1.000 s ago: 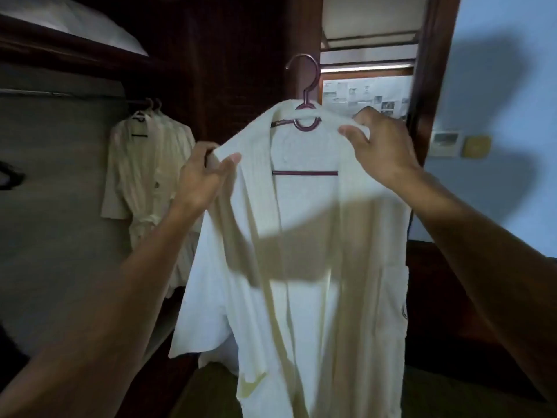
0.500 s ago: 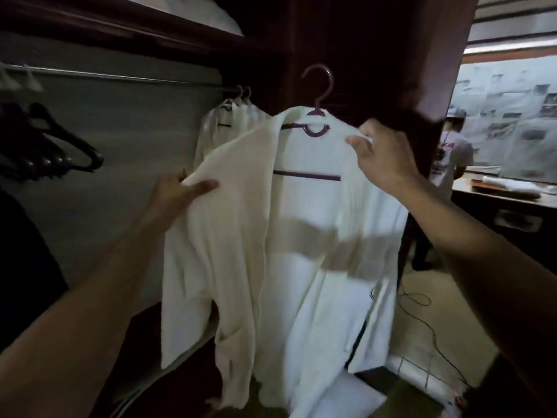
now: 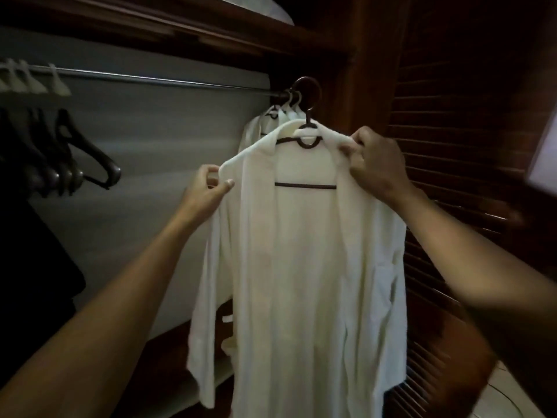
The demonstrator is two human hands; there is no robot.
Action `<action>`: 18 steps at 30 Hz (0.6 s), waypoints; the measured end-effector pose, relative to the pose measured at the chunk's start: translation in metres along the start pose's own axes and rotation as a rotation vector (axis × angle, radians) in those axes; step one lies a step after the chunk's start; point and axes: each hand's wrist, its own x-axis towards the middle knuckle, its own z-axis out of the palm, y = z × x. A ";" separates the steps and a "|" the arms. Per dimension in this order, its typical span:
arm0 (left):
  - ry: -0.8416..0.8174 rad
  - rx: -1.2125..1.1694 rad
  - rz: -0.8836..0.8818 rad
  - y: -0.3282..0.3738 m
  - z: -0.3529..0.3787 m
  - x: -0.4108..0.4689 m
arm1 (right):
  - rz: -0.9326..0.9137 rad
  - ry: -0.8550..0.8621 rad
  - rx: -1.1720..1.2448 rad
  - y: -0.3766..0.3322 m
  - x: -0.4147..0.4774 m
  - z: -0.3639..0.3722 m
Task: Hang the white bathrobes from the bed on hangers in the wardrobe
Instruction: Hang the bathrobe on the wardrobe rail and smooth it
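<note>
A white bathrobe (image 3: 304, 267) hangs open-fronted on a dark hanger (image 3: 305, 186), whose hook sits near the right end of the wardrobe rail (image 3: 168, 81). My left hand (image 3: 205, 188) pinches the robe's left shoulder. My right hand (image 3: 376, 164) grips the collar and right shoulder beside the hanger neck. Whether the hook rests on the rail I cannot tell. Behind it, other white robes (image 3: 271, 122) hang on white hangers at the rail's right end.
Several empty dark hangers (image 3: 87, 155) and white hangers (image 3: 33, 82) hang at the left of the rail. A dark louvred wardrobe door (image 3: 452, 146) stands close on the right. A wooden shelf (image 3: 180, 28) runs above the rail.
The robe on its hanger has been carried further into the wardrobe, up to the rail beside the hanging robes. My left hand moved from the sleeve up to the left shoulder.
</note>
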 end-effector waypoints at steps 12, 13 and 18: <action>0.122 -0.043 0.109 -0.083 0.024 0.205 | -0.028 0.028 0.049 0.030 0.150 0.160; 0.127 -0.053 0.108 -0.087 0.025 0.220 | -0.030 0.026 0.056 0.030 0.161 0.170; 0.167 -0.085 0.064 -0.115 0.034 0.296 | -0.029 0.011 0.115 0.035 0.218 0.221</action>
